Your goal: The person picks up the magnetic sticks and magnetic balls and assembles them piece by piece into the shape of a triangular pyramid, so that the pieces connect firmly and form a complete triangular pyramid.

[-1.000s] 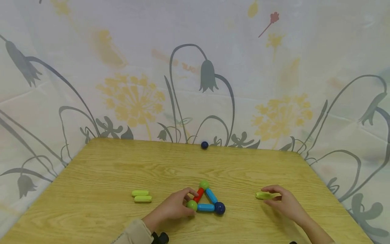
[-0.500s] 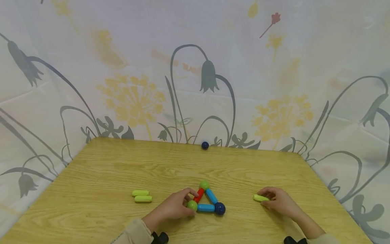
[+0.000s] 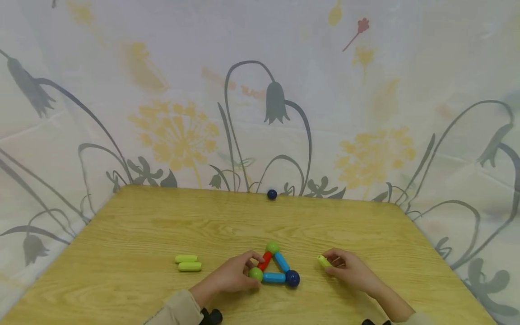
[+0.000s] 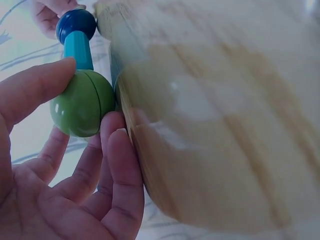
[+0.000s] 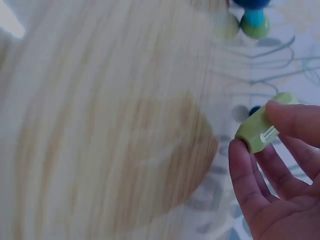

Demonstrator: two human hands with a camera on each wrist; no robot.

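Flowered sheeting (image 3: 252, 40) is seen behind the wood-grained table (image 3: 142, 221); a green ball (image 4: 82, 105) is finger-pinched by the left hand (image 3: 231, 273), a lime rod (image 3: 323, 261) by the right hand (image 3: 352, 270).

Soft, even light fills the head view, leaving a faint shadow below the right hand (image 3: 350, 271) on the wooden tabletop (image 3: 227, 216). Both wrist views are dimmer, bluish and hazy, with glare at two o'clock in the left, ten in the right.
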